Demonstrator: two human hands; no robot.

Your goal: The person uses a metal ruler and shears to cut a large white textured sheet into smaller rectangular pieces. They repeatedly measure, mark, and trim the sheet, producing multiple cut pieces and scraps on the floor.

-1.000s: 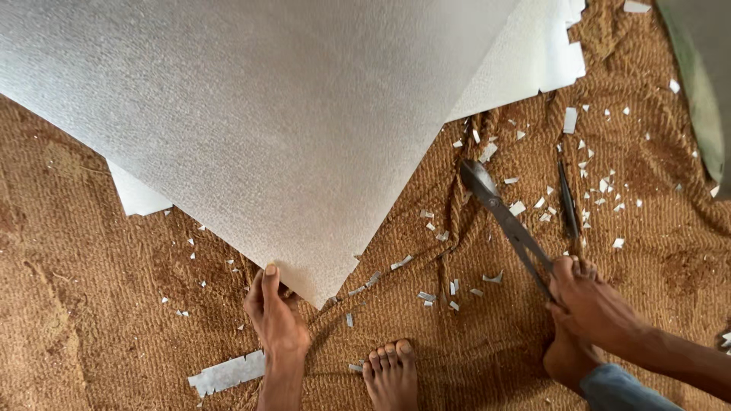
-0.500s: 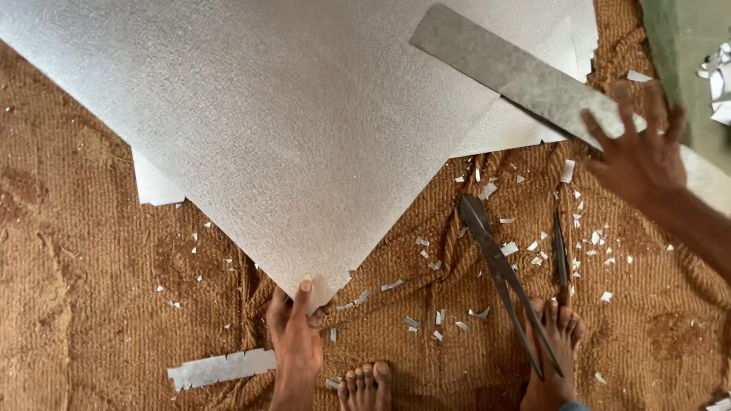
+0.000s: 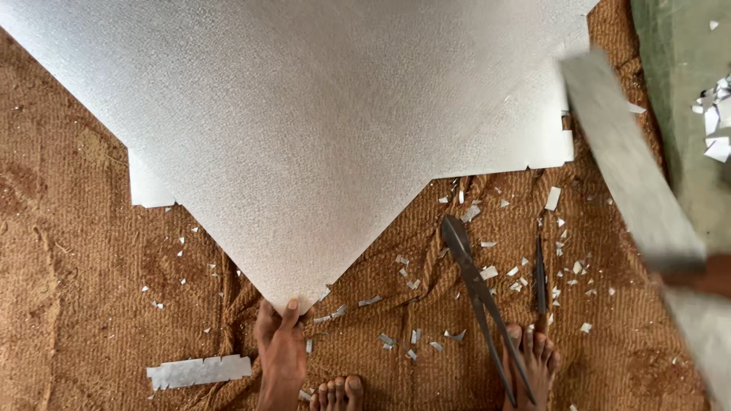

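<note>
A large, dull silver, textured metal sheet point(image 3: 304, 129) lies on a brown coir mat point(image 3: 84, 304), one corner pointing toward me. My left hand point(image 3: 280, 346) pinches that corner, thumb on top. At the right edge my right hand point(image 3: 699, 275), blurred and mostly cut off, grips a long flat grey metal strip point(image 3: 624, 152) held at a slant above the mat. Long-handled tin snips point(image 3: 478, 293) lie on the mat between my hands, their handles by my right foot point(image 3: 533, 352).
My left foot point(image 3: 339, 392) is near the bottom edge. A thin dark rod-like tool point(image 3: 541, 274) lies right of the snips. Small metal offcuts litter the mat, with a longer scrap strip point(image 3: 198, 371) at lower left. Green floor with more scraps point(image 3: 716, 122) runs along the right.
My right hand left the snips' handles, took up the long metal strip over the sheet and swung it to the right edge. My left hand stays on the sheet's corner.
</note>
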